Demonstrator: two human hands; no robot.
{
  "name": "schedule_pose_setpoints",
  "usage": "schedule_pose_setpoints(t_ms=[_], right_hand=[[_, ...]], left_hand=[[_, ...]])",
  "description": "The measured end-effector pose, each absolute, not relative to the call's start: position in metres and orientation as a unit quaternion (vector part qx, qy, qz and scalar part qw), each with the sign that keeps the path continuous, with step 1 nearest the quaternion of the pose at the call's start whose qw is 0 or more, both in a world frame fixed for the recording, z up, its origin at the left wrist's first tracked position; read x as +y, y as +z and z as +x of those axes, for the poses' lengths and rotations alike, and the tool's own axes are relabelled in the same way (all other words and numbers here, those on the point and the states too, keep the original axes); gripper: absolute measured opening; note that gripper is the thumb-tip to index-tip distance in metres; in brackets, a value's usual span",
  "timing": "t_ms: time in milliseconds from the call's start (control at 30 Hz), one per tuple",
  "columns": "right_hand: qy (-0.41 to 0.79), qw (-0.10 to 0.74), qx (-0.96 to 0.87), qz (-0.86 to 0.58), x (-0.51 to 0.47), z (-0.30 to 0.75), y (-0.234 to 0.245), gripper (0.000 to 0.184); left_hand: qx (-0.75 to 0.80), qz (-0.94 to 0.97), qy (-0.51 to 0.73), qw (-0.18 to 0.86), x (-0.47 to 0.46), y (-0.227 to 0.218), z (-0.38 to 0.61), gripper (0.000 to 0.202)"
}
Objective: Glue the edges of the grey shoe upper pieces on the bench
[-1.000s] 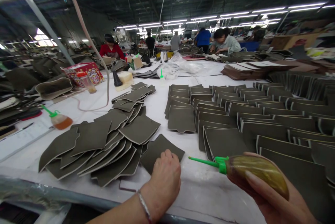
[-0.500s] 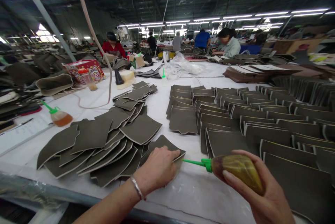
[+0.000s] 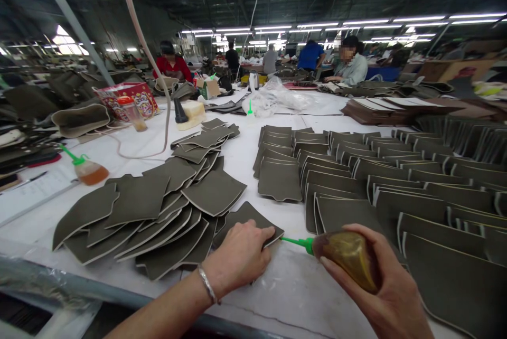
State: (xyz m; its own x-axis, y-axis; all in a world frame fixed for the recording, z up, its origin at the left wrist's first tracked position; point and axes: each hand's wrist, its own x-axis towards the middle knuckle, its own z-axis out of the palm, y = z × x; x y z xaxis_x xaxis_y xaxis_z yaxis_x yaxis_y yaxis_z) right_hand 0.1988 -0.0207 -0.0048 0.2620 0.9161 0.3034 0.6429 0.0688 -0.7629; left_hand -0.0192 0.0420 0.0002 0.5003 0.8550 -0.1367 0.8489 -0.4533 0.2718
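Observation:
My right hand point(image 3: 382, 281) is wrapped round a squeeze bottle point(image 3: 346, 257) of yellow-brown liquid. Its thin green nozzle point(image 3: 295, 242) points left, with the tip at the edge of a dark grey-green leather-like piece point(image 3: 247, 215). On that piece lies my left hand point(image 3: 243, 249), index finger stretched towards the corner by the nozzle and the other fingers curled at the near edge; part of the piece is hidden beneath the hand. Just left of it, a loose heap of similar pieces point(image 3: 137, 201) spreads over the white table point(image 3: 245, 312).
Overlapping rows of similar pieces point(image 3: 279, 178) cover the right side. Another green-nozzled bottle point(image 3: 90, 171) stands at left, near a red-lidded jar point(image 3: 132, 114). A hose point(image 3: 168, 122) hangs down to the table. Across the table are clear plastic point(image 3: 275, 99) and several people at work.
My right hand and the bottle have shifted slightly left, and the nozzle tip stays at the piece's edge. My left hand keeps its place on the piece. The view has tilted slightly.

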Motion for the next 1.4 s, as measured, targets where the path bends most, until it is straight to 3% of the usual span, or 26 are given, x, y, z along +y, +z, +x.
schedule_pose_setpoints(t_ms=[633,767,1400], right_hand=[[0.201,0.445,-0.539,-0.686,-0.018,0.203,-0.013,0.050],[0.273,0.435,-0.534,-0.672,-0.021,0.203,-0.017,0.049],[0.324,0.468,-0.473,-0.672,-0.029,0.200,-0.024,0.053]], left_hand=[[0.494,0.853,0.016,0.169,0.043,-0.007,-0.022,0.042],[0.497,0.849,0.020,0.181,0.042,-0.007,-0.023,0.040],[0.486,0.852,0.024,0.195,0.039,-0.008,-0.028,0.045]])
